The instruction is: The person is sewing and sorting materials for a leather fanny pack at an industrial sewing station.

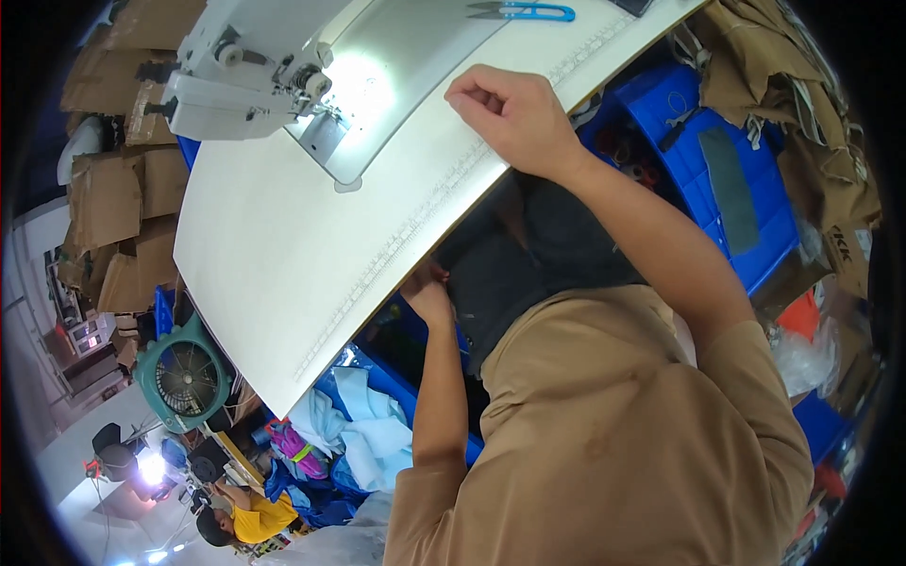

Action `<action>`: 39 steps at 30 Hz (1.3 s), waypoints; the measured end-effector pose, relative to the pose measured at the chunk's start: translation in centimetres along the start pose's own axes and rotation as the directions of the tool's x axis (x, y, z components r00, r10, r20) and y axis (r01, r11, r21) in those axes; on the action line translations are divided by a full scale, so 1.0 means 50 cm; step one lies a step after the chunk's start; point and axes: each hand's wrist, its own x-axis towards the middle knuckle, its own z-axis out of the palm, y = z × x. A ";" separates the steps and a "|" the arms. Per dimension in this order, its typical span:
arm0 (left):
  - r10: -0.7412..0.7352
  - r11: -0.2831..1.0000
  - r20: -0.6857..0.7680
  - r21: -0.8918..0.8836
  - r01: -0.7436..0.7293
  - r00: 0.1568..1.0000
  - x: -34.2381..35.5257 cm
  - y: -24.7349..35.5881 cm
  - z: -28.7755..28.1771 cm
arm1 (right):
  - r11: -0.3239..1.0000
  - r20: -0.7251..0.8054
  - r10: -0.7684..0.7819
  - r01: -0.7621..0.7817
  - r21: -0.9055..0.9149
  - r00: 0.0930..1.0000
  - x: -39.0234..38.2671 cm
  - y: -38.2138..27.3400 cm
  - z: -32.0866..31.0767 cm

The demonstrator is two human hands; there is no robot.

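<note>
My right hand (505, 115) is curled into a loose fist above the white table (274, 245), near its ruler-marked front edge. Nothing shows sticking out of its fingers. Lower and to the left, my left hand (430, 294) is at the table's edge beside my dark-clothed lap, its fingers mostly hidden. A white sewing machine (236, 85) stands at the far left of the table, its lamp lighting the metal needle plate (326, 137). Blue-handled thread snips (524, 11) lie at the far edge of view, beyond my right hand.
A blue crate (755, 217) stands right of the table. Pale blue cloth pieces (373, 424) fill a container below the left side. A green fan (184, 373) and cardboard boxes (109, 198) are at left. A person in yellow (260, 517) sits farther off.
</note>
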 end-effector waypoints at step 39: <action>-0.473 0.784 0.404 -0.214 0.583 0.783 0.104 0.050 0.352 | 0.872 0.088 -0.280 0.291 -0.393 0.956 -0.022 0.033 0.046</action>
